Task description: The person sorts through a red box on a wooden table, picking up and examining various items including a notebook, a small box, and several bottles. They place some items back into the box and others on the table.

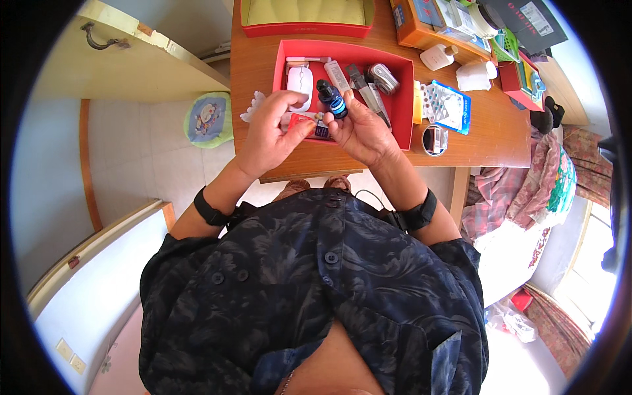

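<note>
My right hand [368, 131] holds a small dark blue bottle [336, 104] with a black cap, tilted, above an open red box [406, 106]. Left of the bottle, my left hand [269, 131] hangs over the box's near left part, thumb and forefinger apart. A small red item [299, 120] shows beside its thumb; whether the hand grips it I cannot tell. Inside the box lie a white computer mouse [299, 84], a white tube [337, 75], a narrow grey carton [374, 98] and a silver-and-black device [382, 79]. My hands hide part of the box's near side.
The box stands on a wooden table [484, 148], before a red tray-like lid [306, 30]. On its right are blister packs [437, 101], a cup [425, 140], a white bottle [438, 57] and a paper roll [476, 75]. A door [148, 69] and a padded stool [210, 118] flank the left.
</note>
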